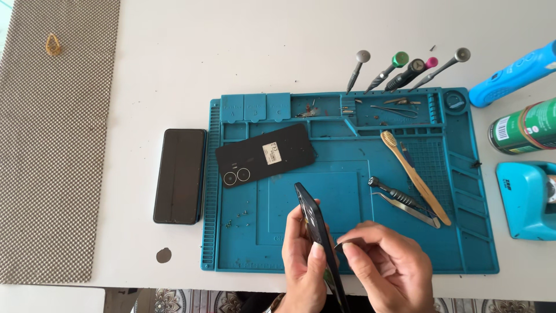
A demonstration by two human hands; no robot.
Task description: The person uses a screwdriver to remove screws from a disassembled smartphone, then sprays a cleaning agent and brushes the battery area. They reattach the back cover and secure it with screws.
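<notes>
A phone frame [315,229] is held on edge by the left hand [306,264] above the mat's [347,255] near edge; a thin pick [349,241] is pinched against it by the right hand [387,272]. Bare mat lies beyond.

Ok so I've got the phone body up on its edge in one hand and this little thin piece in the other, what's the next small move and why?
Probably bring the thin dark piece pinched in your right hand in against the edge of the phone body, slowly. Your left hand holds the body tilted on edge above the blue mat, and the piece sits just beside it, seemingly not yet touching.
</notes>
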